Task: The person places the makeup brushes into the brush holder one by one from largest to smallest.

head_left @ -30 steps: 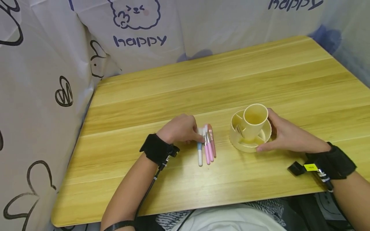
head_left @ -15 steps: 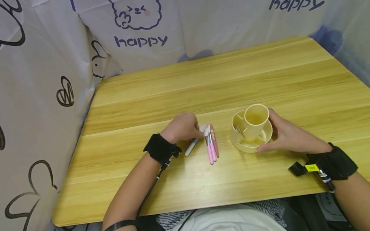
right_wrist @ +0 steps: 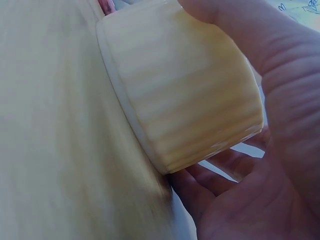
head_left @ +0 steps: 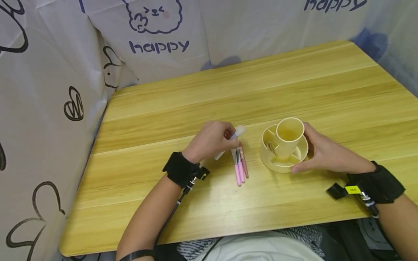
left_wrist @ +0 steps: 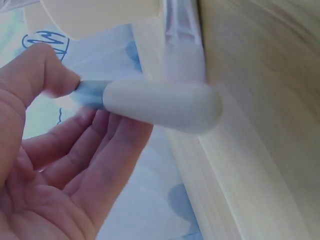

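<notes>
Near the middle of the wooden table (head_left: 163, 108), the left hand (head_left: 212, 140) pinches a blue-and-white brush (left_wrist: 155, 102) between thumb and fingers, its pale bristles pointing up and to the right in the head view, its white handle end showing below the hand. Just beside that hand, three pink brushes (head_left: 240, 171) lie side by side, handles toward the near edge. To their right and apart from them, a cream holder (head_left: 274, 165) stands upright, a tall cup (head_left: 286, 148) rising among its compartments. The right hand (head_left: 326, 154) grasps the holder's right side, thumb in front, fingers curled behind. Thin things (head_left: 270, 146) too small to make out stand left of the cup. Each wrist wears a black band (head_left: 180, 168). Behind the table hangs a white cloth (head_left: 261, 32) marked "happy".
</notes>
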{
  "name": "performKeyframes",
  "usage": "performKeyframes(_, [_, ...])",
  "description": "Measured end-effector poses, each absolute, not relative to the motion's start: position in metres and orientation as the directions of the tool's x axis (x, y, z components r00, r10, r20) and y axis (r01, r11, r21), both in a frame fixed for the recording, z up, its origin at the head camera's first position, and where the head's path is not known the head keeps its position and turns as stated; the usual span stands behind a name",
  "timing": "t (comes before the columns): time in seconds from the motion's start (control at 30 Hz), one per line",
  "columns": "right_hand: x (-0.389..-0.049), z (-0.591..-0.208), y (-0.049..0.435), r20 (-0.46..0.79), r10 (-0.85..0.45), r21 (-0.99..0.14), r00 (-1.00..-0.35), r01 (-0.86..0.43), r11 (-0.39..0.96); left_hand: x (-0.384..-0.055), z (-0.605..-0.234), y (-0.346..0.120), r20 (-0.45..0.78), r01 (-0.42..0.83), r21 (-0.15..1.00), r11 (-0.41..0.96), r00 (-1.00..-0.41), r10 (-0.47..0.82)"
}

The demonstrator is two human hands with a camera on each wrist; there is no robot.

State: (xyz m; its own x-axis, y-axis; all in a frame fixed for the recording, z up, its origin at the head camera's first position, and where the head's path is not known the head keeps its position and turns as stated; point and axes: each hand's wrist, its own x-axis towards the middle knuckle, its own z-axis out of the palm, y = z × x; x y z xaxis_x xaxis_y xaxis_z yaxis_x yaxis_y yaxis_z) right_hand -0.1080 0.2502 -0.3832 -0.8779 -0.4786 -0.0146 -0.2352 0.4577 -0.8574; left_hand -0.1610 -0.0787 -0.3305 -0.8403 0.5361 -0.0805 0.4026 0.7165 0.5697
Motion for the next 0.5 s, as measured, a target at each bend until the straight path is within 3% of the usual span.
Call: performKeyframes(0.5, [-0.1076,-0.3828,0.2505,-0.009,-0.486,-0.842,-0.874,-0.256,0.476,-0.1562,-0.3247,-0.0730,0.096,0.559,0.596,0.576,-0.762,0.640])
